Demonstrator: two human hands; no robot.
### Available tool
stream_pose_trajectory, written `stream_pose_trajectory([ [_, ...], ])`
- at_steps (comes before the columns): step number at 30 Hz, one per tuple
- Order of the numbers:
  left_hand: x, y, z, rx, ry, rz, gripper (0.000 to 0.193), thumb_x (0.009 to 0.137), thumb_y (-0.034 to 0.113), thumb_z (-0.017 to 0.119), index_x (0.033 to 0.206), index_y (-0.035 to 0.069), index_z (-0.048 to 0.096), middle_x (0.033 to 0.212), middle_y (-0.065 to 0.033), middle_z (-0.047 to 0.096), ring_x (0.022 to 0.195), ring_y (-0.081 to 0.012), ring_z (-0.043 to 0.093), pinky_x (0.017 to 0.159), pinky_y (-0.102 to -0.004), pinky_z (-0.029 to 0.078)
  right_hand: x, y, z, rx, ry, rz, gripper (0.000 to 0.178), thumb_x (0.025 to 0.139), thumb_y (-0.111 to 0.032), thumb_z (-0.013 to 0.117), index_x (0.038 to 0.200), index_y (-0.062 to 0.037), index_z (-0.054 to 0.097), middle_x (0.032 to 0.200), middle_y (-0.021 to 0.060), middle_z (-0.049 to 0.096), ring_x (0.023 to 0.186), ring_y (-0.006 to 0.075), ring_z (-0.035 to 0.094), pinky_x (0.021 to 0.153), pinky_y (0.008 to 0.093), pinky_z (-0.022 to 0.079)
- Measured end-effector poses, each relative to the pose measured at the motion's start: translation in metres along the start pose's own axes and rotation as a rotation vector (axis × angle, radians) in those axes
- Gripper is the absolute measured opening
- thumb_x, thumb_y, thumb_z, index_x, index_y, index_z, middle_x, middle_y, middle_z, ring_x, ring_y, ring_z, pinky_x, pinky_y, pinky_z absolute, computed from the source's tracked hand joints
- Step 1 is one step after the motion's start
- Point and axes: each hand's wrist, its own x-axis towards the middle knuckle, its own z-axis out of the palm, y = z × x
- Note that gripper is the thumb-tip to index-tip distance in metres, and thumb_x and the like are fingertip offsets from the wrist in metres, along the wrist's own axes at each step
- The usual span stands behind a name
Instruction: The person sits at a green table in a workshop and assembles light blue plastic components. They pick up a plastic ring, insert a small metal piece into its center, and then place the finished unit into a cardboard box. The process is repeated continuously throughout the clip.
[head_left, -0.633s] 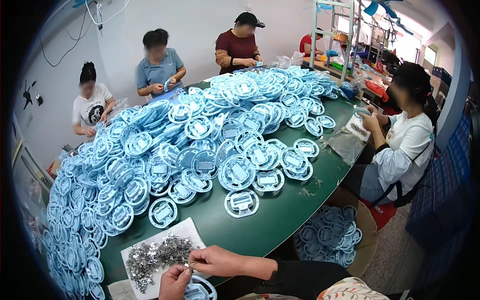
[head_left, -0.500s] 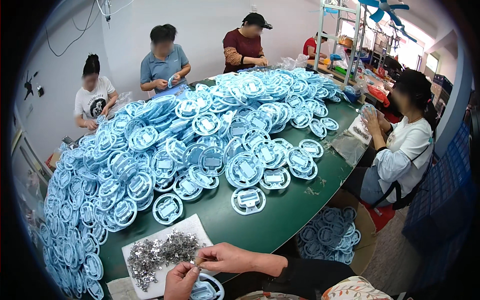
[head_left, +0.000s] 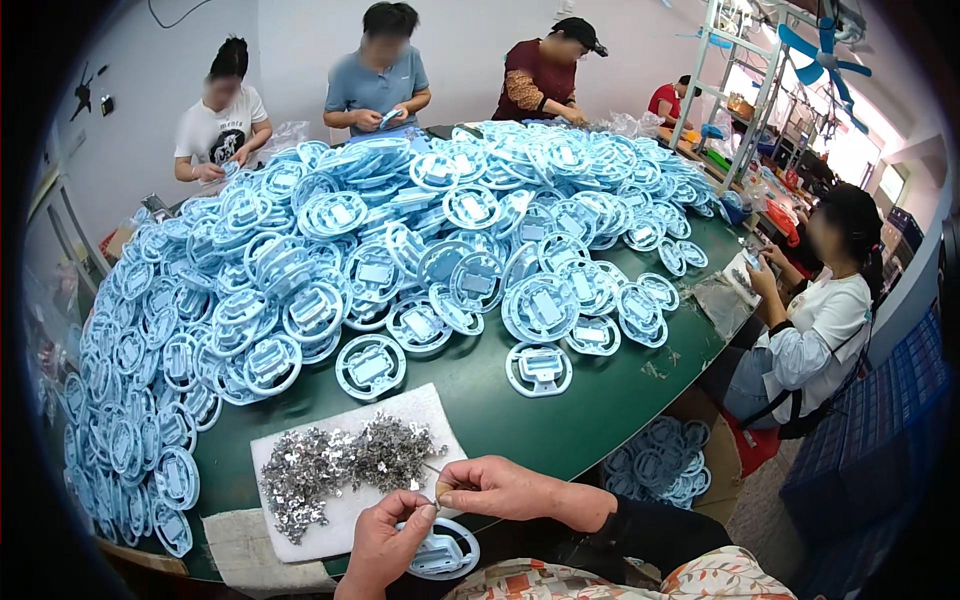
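Note:
At the near table edge, my left hand (head_left: 385, 545) is closed on a light-blue plastic ring part (head_left: 443, 552) with a raised middle, partly hidden by the fingers. My right hand (head_left: 515, 492) meets the left fingertips just above that part, thumb and fingers pinched. A thin dark sliver sticks out beyond the right fingers; what exactly they grip is too small to tell. Just beyond both hands, a heap of small silvery metal clips (head_left: 310, 480) lies on a white foam sheet (head_left: 425, 405).
A large pile of light-blue ring parts (head_left: 330, 215) covers much of the green table (head_left: 480, 440). More such parts (head_left: 655, 465) fill a box below the table's right edge. Several co-workers work around it, one seated at right (head_left: 820, 320). Blue crates (head_left: 860, 430) stand at far right.
The view has shifted, so the table and pile appear further left and people further right. My hands stay together at the ring part, fingertips still pinched.

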Motion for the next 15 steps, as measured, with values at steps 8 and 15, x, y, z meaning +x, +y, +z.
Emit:
stream_pose_trajectory([
  [8, -0.002, 0.01, -0.013, -0.117, -0.054, 0.01, 0.028, 0.091, 0.011, 0.064, 0.116, -0.002, 0.066, 0.103, -0.0044, 0.068, 0.092, -0.0081, 0.06, 0.083, -0.0247, 0.049, -0.009, -0.013, 0.004, 0.05, 0.069, -0.072, 0.015, 0.103, -0.015, 0.059, 0.106, -0.0003, 0.059, 0.092, -0.0042, 0.055, 0.081, 0.003, 0.047, 0.071, 0.021, 0.041],
  [15, 0.002, 0.011, -0.016, -0.267, -0.055, -0.003, 0.033, 0.095, 0.008, 0.056, 0.126, -0.003, 0.059, 0.114, -0.0078, 0.066, 0.103, -0.0111, 0.061, 0.091, -0.0271, 0.05, -0.038, -0.015, 0.007, 0.088, 0.234, -0.116, 0.008, 0.101, -0.008, 0.057, 0.105, -0.0006, 0.059, 0.104, 0.0013, 0.052, 0.087, 0.0041, 0.044, 0.075, 0.0201, 0.04],
])
